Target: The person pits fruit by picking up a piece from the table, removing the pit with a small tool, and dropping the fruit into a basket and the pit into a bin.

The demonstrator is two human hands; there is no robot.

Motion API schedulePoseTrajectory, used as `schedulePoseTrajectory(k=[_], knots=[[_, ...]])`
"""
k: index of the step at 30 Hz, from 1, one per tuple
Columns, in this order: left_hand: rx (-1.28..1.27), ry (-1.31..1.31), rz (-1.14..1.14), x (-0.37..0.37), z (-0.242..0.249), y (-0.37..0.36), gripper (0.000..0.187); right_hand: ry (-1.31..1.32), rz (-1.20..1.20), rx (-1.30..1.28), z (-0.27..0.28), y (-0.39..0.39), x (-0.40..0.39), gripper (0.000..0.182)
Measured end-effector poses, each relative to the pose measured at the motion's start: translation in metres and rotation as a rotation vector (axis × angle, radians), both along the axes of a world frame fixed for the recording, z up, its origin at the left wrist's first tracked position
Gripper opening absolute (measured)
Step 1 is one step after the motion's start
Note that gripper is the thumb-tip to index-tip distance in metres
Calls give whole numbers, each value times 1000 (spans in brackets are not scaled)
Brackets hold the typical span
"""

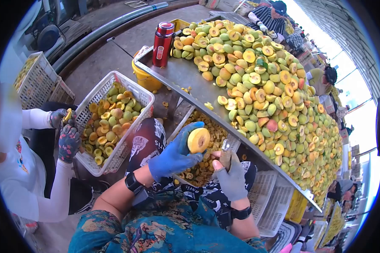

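In a blue glove, my left hand is closed round a yellow peach half, its cut face with the brown pit hollow turned up and to the right. My right hand, wearing a grey glove with bare fingertips, grips a small pitting tool with a shiny metal tip pointing up. The tip is a short way right of the peach half and apart from it. Below both hands, between my knees, a crate holds many brownish-yellow scraps.
A metal table bears a large heap of halved peaches and a red flask. Left of me stands a white crate of peach halves. A co-worker sits beside it. A yellow bucket and stacked crates flank the table.
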State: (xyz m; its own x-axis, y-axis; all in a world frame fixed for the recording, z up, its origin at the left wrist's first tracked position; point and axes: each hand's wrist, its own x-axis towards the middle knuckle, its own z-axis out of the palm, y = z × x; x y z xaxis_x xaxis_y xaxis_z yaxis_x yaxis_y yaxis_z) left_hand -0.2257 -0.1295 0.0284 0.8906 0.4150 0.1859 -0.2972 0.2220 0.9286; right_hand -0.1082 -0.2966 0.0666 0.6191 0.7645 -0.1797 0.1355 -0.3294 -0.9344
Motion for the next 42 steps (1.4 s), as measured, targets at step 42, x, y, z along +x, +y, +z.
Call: schedulePoseTrajectory(k=[42], knots=[[-334,-105,-223,11,-14,-13,46,904,504,-94,-14,7,-8,24]])
